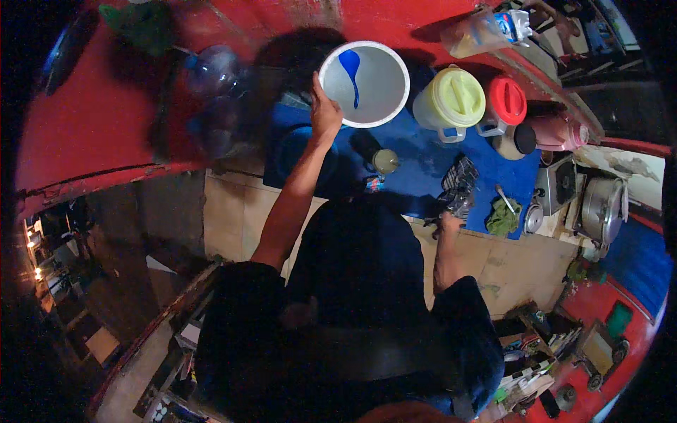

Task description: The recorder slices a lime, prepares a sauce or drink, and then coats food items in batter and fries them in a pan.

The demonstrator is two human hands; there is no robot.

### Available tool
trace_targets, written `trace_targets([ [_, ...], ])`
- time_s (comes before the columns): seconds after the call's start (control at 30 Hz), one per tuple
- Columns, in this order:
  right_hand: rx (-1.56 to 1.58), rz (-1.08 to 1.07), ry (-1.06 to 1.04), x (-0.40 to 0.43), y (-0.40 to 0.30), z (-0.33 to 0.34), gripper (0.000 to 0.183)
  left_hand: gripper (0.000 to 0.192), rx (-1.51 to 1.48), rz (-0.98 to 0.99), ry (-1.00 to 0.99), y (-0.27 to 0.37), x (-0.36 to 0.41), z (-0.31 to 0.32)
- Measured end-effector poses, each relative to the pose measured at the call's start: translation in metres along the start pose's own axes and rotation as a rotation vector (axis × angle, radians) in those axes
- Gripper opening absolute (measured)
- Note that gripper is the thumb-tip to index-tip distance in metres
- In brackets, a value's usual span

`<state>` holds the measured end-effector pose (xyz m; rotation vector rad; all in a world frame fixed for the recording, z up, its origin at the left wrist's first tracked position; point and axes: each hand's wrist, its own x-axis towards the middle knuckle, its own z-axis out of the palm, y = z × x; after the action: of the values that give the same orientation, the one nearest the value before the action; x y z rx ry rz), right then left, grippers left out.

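My left hand point(326, 113) grips the left rim of a round white tub point(378, 100). The tub's mouth is tipped towards me, and a blue plastic ladle point(350, 66) rests inside against its wall. At the front edge of the blue table point(418, 174), my right hand point(452, 222) is closed on a dark checked cloth point(459, 182); the fingers are partly blurred. Between the two hands stands a mug with a lid point(385, 161), and a small printed packet point(375, 183) lies just in front of it.
A yellow-lidded pitcher point(457, 100), a red-lidded pitcher point(506, 100) and a dark-lidded jar point(515, 141) stand at the back right. A green cloth point(503, 218) lies near the front right corner. Beyond are a stove point(556, 182) and a metal pot point(600, 209). Large clear bottles point(216, 69) stand left.
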<state>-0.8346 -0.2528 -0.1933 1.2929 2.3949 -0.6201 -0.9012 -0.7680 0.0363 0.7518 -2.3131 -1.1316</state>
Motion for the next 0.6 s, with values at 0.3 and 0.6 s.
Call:
trace_targets([
  [0.3, 0.078, -0.723, -0.109, -0.136, -0.073, -0.148, 0.039, 0.081, 0.018, 0.071, -0.015, 0.000, 0.012, -0.009],
  [0.6, -0.525, -1.654, -0.056, -0.302, -0.342, -0.119, 0.038, 0.081, 0.008, 0.095, -0.024, 0.004, 0.012, -0.007],
])
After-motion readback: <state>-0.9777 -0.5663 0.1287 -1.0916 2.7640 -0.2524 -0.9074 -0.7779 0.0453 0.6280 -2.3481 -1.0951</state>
